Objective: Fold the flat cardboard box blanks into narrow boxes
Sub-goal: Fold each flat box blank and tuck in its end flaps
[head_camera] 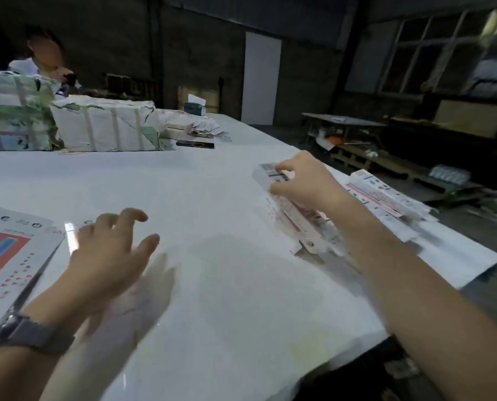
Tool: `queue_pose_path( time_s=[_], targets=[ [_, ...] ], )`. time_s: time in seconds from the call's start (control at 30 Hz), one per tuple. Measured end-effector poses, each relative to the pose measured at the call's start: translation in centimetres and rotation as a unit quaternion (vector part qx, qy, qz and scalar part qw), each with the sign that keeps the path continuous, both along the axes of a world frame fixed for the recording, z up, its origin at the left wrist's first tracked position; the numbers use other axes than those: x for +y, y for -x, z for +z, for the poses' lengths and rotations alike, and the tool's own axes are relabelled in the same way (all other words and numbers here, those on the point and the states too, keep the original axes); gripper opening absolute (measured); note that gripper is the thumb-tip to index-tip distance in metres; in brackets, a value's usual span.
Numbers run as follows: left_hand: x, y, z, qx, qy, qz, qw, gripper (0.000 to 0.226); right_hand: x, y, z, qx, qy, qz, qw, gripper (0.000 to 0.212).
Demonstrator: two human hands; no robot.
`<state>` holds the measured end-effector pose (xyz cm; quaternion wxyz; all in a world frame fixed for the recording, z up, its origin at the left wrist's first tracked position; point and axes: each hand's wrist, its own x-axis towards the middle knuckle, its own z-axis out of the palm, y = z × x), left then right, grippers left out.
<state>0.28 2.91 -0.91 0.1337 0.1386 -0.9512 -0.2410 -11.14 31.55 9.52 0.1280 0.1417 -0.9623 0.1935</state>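
My right hand (302,180) grips the far end of a long narrow folded box (292,218), white with red and green print, held just above the white table (212,285) at the right. Beyond it, near the table's right edge, lie several finished narrow boxes (383,198). My left hand (108,253) hovers over the table with fingers spread, holding nothing, a watch on its wrist. A stack of flat box blanks (7,256) with red and blue print lies just left of that hand.
Wrapped paper bundles (102,125) and a taller green-printed bundle (13,111) stand at the back left, with loose papers (204,130) and a dark flat item (195,144) beside them. A person sits behind the bundles. The table's right edge drops to a dark floor with pallets.
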Motion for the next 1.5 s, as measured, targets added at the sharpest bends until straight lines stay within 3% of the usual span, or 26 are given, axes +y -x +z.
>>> queue_pose_path(
  time_s=[0.1, 0.3, 0.4, 0.47, 0.57, 0.67, 0.83, 1.03, 1.13, 1.3, 1.4, 1.5],
  targets=[
    [-0.9, 0.6, -1.5, -0.068, 0.031, 0.035, 0.997, 0.067, 4.7, 2.3, -0.9, -0.031, -0.052, -0.098, 0.993, 0.044],
    [-3.3, 2.0, -3.8, -0.057, 0.046, 0.067, 0.995, 0.095, 8.9, 4.6, -4.3, -0.007, -0.129, -0.186, 0.974, 0.024],
    [-3.3, 2.0, -4.3, -0.107, 0.082, 0.076, 0.988, 0.091, 9.0, 5.2, -5.1, 0.013, -0.141, -0.19, 0.972, 0.025],
    [-2.9, 1.5, -3.9, -0.114, 0.103, 0.077, 0.985, 0.075, 8.4, 5.2, -5.4, 0.039, -0.14, -0.181, 0.973, 0.03],
    [-2.3, 1.0, -3.3, -0.085, 0.103, 0.063, 0.989, 0.05, 6.1, 4.6, -5.7, 0.064, -0.105, -0.137, 0.983, 0.031],
    [-1.7, 0.7, -2.8, -0.06, 0.101, 0.051, 0.992, 0.039, 2.5, 3.5, -5.7, 0.071, -0.051, -0.072, 0.994, 0.026],
    [-1.1, 0.2, -1.8, -0.055, 0.101, 0.036, 0.993, 0.034, -5.6, -0.3, -5.5, 0.027, 0.048, 0.078, 0.995, 0.017],
    [-0.6, -0.5, -1.0, -0.018, 0.092, 0.011, 0.995, 0.038, -14.7, -4.4, -6.5, -0.065, 0.119, 0.22, 0.966, 0.007],
    [-0.5, -1.1, -0.2, 0.027, 0.052, -0.009, 0.998, 0.04, -17.0, -5.4, -7.2, -0.067, 0.183, 0.256, 0.947, 0.01],
    [-0.4, -1.7, 1.3, 0.088, -0.016, -0.014, 0.996, 0.066, -16.2, -4.9, -8.7, -0.03, 0.325, 0.248, 0.912, 0.015],
    [-0.1, -1.6, 2.7, 0.191, -0.138, -0.031, 0.971, 0.063, -15.5, -4.4, -8.3, -0.019, 0.4, 0.23, 0.887, 0.01],
    [0.4, -1.7, 3.8, 0.236, -0.29, -0.062, 0.926, 0.054, -15.3, -4.4, -7.9, -0.017, 0.439, 0.227, 0.869, 0.015]
  ],
)
